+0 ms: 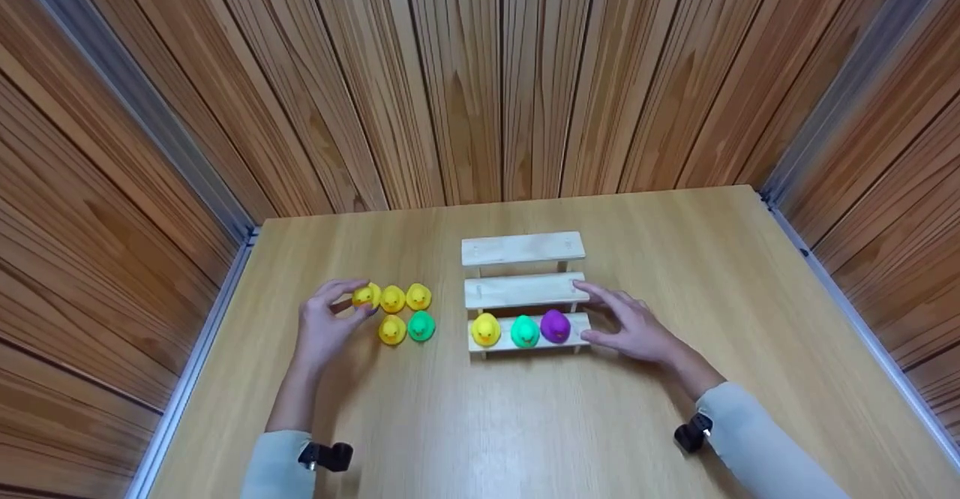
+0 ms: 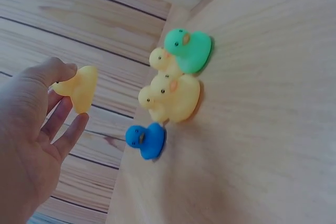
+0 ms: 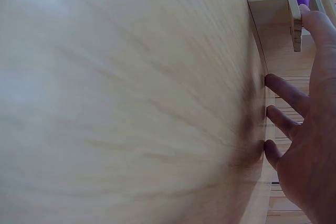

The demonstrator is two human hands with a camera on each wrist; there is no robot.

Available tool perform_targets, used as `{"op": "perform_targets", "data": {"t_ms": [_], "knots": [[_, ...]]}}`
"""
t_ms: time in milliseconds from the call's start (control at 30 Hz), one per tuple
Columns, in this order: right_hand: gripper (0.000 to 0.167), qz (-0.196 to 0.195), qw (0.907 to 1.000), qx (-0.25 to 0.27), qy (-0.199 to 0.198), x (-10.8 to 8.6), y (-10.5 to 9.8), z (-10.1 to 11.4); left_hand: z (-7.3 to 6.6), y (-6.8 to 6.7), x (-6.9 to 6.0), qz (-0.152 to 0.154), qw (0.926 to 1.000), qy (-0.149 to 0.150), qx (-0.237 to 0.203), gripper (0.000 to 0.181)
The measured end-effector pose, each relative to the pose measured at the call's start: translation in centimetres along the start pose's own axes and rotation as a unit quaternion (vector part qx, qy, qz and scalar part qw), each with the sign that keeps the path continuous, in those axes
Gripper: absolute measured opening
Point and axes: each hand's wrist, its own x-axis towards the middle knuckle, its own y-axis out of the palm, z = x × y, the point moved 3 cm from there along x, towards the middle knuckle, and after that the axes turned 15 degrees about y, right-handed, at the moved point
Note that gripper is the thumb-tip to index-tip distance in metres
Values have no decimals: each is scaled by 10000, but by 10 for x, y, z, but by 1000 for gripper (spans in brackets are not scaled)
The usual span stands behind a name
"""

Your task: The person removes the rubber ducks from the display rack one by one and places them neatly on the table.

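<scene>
My left hand (image 1: pixel 328 324) pinches a yellow rubber duck (image 2: pixel 81 88) between thumb and fingers, held up off the table. Close to it on the table stand several more yellow ducks (image 1: pixel 392 330), a green duck (image 1: pixel 421 326) and a blue duck (image 2: pixel 146 140), which the left hand mostly hides in the head view. My right hand (image 1: pixel 632 328) rests at the right end of a three-step wooden rack (image 1: pixel 523 247). Its thumb touches the lowest step and a finger reaches the middle one. On that lowest step sit a yellow duck (image 1: pixel 486 329), a green duck (image 1: pixel 525 332) and a purple duck (image 1: pixel 556 326).
The rack stands on a light wooden table (image 1: pixel 480 424), to the right of the loose ducks. Wood-plank walls (image 1: pixel 472 86) with metal corner rails (image 1: pixel 202 169) enclose the table at the back and both sides.
</scene>
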Motion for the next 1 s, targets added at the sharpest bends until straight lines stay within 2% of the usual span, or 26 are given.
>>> {"op": "perform_targets", "data": {"t_ms": [100, 300, 600, 833, 1000], "knots": [[84, 7, 10000, 12, 12, 0, 0, 0, 2, -5, -3, 32, 9999, -103, 78, 38], [85, -16, 10000, 42, 26, 0, 0, 0, 9, -8, -8, -93, 9998, -108, 107, 39], [87, 1, 10000, 31, 69, -2, -1, 0, 17, -2, -16, 125, 9998, -133, 102, 39], [87, -51, 10000, 9, -2, -1, 0, -1, 26, 3, -25, 269, 9988, -414, 29, 41], [86, -20, 10000, 19, -78, 0, 0, -1, 31, 5, -31, 228, 9987, -444, 38, 41]]}}
